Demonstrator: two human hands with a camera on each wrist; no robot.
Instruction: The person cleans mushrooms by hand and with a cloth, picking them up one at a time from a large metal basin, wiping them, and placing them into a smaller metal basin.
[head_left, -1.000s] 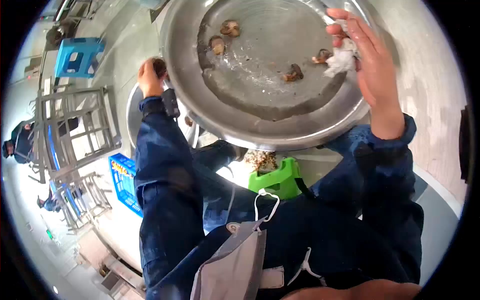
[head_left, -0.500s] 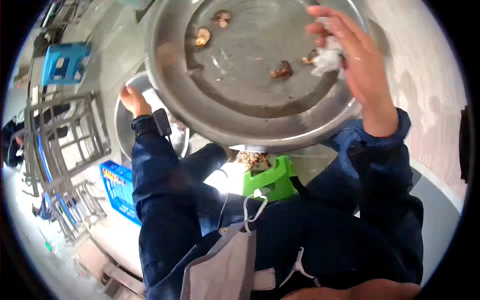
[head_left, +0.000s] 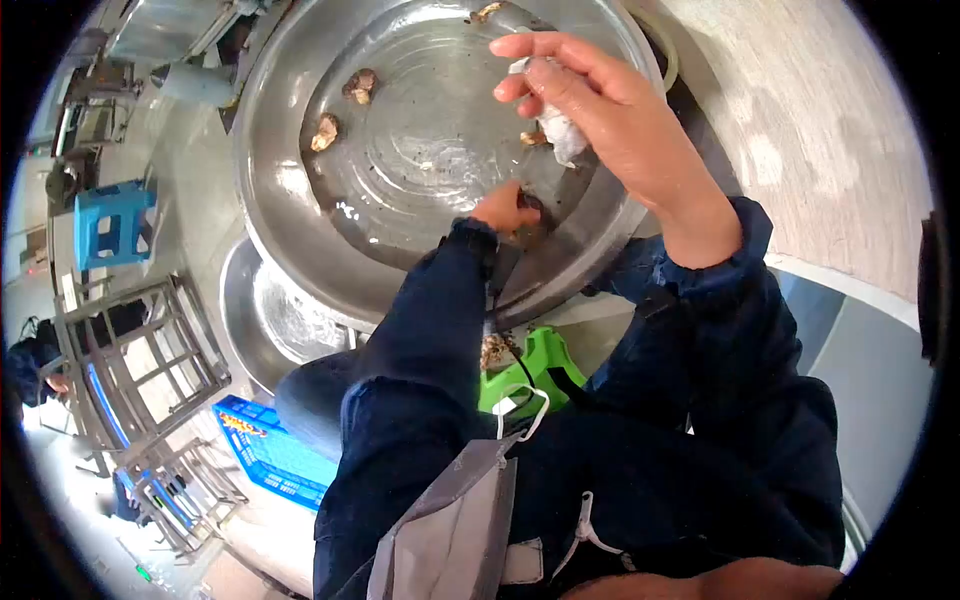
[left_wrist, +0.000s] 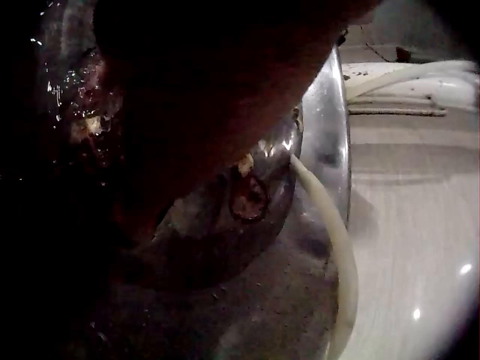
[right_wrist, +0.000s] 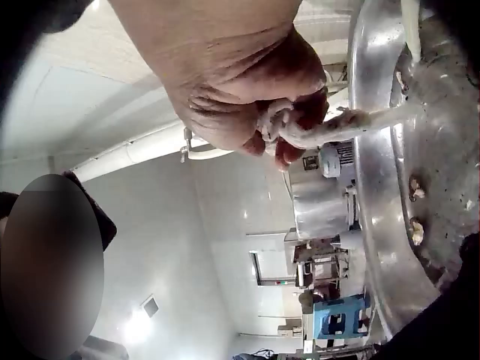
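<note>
A large metal basin [head_left: 285,225] holds shallow water and several brown mushrooms, among them one mushroom [head_left: 360,86] and a paler one [head_left: 325,132] at its left. My left hand [head_left: 500,210] reaches into the near part of the water, fingers curled at a dark mushroom [head_left: 535,207] that they partly cover. Above the basin's right side, my right hand [head_left: 625,125] grips a wet white cloth [head_left: 562,135]. In the right wrist view the cloth [right_wrist: 322,133] hangs twisted from between the fingers. The left wrist view is mostly dark, with one mushroom [left_wrist: 247,199] visible past the hand.
A smaller metal basin [head_left: 240,320] stands at lower left, partly under the big rim. Nearby are a blue crate [head_left: 290,485], a green stool [head_left: 545,360], a blue stool [head_left: 110,222] and metal racks [head_left: 150,350]. A cream hose [left_wrist: 341,255] runs over the basin's rim.
My left hand held a mushroom at the left rim, then was without it over the smaller basin, and now is in the big basin's water. The right hand keeps the cloth; the head view has shifted.
</note>
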